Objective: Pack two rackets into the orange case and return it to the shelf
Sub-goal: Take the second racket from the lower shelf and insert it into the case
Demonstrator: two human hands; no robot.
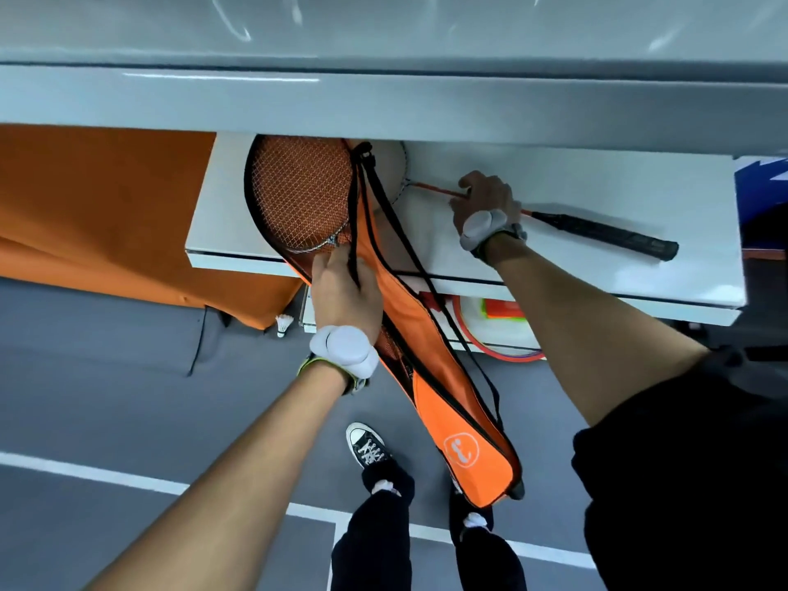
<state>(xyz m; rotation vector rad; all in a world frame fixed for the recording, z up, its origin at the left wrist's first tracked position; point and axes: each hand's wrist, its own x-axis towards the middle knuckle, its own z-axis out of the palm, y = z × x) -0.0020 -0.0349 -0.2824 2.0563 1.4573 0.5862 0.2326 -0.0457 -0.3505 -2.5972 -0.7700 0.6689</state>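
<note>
Forearms nearest the lens: both bare, reaching forward and down to the white shelf [554, 266], a pale sensor strapped at each wrist.
Far left: orange padded block [106, 198] beside the shelf; shuttlecock [283, 325] on the grey court floor below.
First racket [298, 194]: head lying in the open mouth of the orange case [447, 398], strings showing, handle hidden inside the sleeve; apparently already loaded.
Left hand [343, 292]: closed over the case's mouth and black strap [426, 287] at the shelf edge, likely pinning the opening flat for the next racket.
Orange case: wide end resting on the shelf, narrow end hanging off toward the floor, zip undone along its length.
Right hand [486, 202]: fingers curled down onto the thin orange shaft of the second racket [605, 234]; a full grip or only a press cannot be told.
Second racket: flat on the shelf outside the case, black handle pointing right, head partly hidden behind the case.
Stage, by judgement: one racket in, one left to pack, zip and return to shelf pending.
</note>
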